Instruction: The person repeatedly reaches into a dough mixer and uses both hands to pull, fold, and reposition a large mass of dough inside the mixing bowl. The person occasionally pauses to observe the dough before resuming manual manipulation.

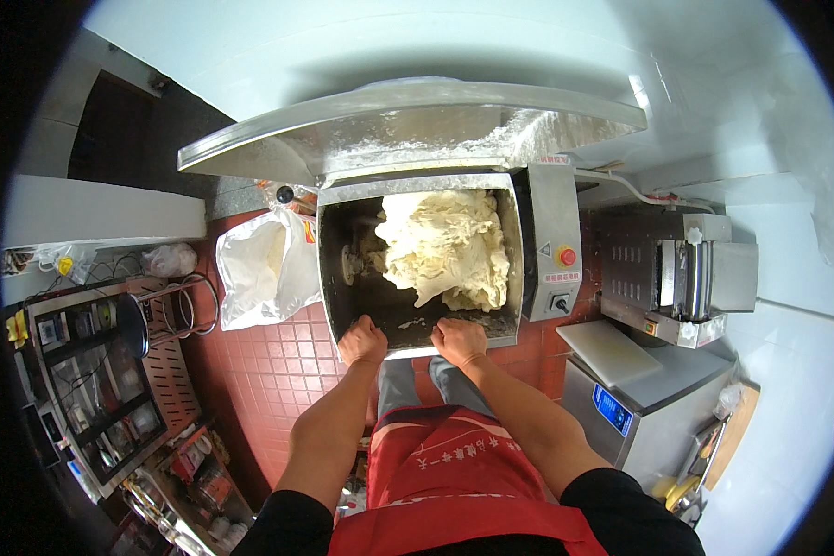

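A large lump of pale dough [448, 247] lies in the right part of the metal tub of a dough mixer [518, 257], in front of me. The mixer's lid [417, 132] stands raised behind the tub, its inner face dusted with flour. My left hand [363, 340] rests with curled fingers on the near rim, towards the left corner. Further right on the same rim, my right hand [460, 339] is also curled. Neither hand touches the dough. Whether the fingers close around the rim is hard to tell.
Left of the mixer stands an open white sack of flour [267, 267]. A round stool [133, 325] and shelving [97, 382] are further left. The mixer's control panel [554, 243] has a red button. To the right are a roller machine [674, 271] and a white cutting board [610, 352] on a steel cabinet.
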Motion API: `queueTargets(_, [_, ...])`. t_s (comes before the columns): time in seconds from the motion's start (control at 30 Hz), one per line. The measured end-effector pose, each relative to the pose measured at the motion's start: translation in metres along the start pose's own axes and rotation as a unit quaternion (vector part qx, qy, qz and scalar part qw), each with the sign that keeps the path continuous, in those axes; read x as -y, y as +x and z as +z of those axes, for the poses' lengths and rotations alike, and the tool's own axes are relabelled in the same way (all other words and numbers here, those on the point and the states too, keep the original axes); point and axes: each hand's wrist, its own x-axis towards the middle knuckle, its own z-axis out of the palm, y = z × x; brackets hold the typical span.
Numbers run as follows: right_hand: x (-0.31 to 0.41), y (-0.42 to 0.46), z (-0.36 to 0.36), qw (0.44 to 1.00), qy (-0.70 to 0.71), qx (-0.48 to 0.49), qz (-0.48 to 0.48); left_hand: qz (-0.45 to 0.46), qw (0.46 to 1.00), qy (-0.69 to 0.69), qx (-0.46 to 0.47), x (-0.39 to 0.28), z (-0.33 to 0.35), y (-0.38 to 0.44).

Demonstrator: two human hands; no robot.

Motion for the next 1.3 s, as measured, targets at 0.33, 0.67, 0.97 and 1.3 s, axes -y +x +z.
queueTargets(0.33, [0.002, 0.002, -0.001, 1.000, 0.000, 0.000, 0.004, -0.002, 1.000, -0.009, -0.007, -0.001, -0.003, 0.000])
queueTargets(0.67, [0.001, 0.002, 0.001, 1.000, -0.004, 0.015, 0.013, -0.006, 1.000, -0.010, -0.003, 0.000, -0.002, 0.001])
queueTargets(0.97, [0.000, 0.001, 0.002, 1.000, -0.012, 0.014, 0.011, -0.002, 1.000, -0.004, -0.006, -0.001, -0.002, 0.000])
queueTargets(1.3, [-0.001, 0.001, 0.004, 1.000, -0.021, -0.009, 0.001, -0.004, 1.000, 0.020, 0.014, 0.005, 0.006, 0.002])
